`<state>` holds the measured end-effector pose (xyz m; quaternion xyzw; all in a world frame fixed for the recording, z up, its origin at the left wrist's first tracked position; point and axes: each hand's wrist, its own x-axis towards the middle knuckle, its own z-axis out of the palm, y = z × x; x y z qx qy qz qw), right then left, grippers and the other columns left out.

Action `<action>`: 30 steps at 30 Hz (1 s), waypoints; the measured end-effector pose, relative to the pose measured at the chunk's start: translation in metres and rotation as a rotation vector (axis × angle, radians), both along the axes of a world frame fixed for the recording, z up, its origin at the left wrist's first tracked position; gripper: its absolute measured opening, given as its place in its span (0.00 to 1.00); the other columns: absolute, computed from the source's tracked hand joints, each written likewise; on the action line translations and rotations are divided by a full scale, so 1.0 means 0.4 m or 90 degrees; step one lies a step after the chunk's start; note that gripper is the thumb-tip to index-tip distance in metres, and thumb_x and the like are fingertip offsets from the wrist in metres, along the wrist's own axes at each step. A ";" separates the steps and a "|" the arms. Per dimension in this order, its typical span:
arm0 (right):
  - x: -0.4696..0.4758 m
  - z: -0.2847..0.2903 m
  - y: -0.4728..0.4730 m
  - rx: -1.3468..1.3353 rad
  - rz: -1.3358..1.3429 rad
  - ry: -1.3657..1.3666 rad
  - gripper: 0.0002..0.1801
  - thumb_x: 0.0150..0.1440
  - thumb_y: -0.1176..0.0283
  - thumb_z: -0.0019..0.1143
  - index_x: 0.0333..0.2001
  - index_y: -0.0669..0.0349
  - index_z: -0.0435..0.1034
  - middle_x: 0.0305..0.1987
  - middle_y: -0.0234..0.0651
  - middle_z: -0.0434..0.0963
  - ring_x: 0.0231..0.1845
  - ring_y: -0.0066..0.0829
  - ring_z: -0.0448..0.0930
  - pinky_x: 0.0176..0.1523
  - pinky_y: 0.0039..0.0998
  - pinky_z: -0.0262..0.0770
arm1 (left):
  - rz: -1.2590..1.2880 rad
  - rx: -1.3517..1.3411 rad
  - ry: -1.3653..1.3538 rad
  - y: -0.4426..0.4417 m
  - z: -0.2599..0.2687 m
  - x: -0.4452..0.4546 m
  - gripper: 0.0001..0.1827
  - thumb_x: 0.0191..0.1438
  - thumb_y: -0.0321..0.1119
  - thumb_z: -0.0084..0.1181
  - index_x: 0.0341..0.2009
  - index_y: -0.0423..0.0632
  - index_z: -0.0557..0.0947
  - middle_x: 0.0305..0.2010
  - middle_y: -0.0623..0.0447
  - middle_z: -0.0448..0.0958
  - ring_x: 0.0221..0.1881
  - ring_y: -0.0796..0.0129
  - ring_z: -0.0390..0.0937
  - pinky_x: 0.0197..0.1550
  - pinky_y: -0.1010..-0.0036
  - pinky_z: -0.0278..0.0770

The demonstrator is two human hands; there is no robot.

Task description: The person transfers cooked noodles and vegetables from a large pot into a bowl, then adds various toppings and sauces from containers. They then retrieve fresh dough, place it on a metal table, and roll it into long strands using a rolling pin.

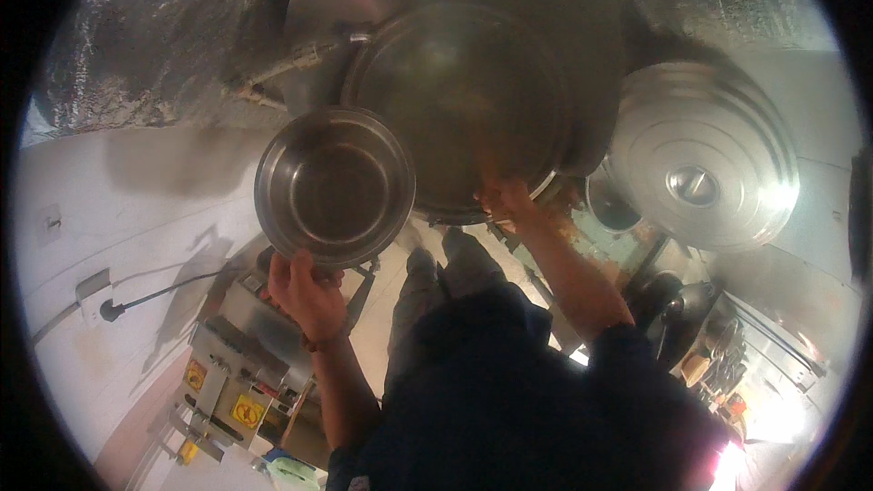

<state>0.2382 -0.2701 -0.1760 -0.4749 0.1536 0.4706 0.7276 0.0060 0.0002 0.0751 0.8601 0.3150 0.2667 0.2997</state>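
Note:
My left hand (310,296) grips the near rim of a round stainless steel bowl (334,187), thumb and fingers on its edge. No contents show inside the bowl. It is held up at the left side of a large round metal pot (457,102), overlapping its rim. My right hand (508,204) is at the pot's near right rim with its fingers curled. A faint reddish-brown streak runs from it into the haze over the pot. I cannot tell whether that is a handle or a reflection. Steam blurs the pot's contents.
A large metal lid (696,157) stands to the right, near a worn greenish surface (600,232). Utensils (716,361) lie at the lower right. Tools and small boxes fill a shelf (232,389) at the lower left. A plug with a cord (112,310) is at the left wall.

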 end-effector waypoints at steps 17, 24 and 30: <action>0.119 -0.020 0.031 -0.089 -0.073 -0.014 0.13 0.64 0.67 0.62 0.49 0.61 0.74 0.35 0.44 0.80 0.28 0.42 0.83 0.28 0.41 0.81 | 0.186 -0.438 -0.217 0.016 -0.023 -0.060 0.08 0.62 0.30 0.54 0.44 0.43 0.79 0.29 0.58 0.76 0.23 0.77 0.72 0.23 0.80 0.69; 0.376 0.123 0.032 -0.394 0.618 -0.319 0.13 0.64 0.66 0.61 0.49 0.62 0.74 0.34 0.44 0.80 0.28 0.41 0.83 0.28 0.39 0.81 | 0.288 -0.636 -0.383 -0.012 0.030 -0.062 0.07 0.61 0.28 0.56 0.44 0.43 0.80 0.26 0.60 0.75 0.24 0.78 0.72 0.25 0.80 0.69; 0.467 0.222 0.148 -0.493 1.096 -0.485 0.13 0.65 0.65 0.60 0.48 0.62 0.74 0.32 0.44 0.80 0.27 0.40 0.82 0.27 0.37 0.80 | 0.307 -0.691 -0.389 -0.005 0.007 -0.116 0.12 0.60 0.31 0.56 0.47 0.41 0.80 0.35 0.53 0.80 0.30 0.71 0.78 0.28 0.76 0.76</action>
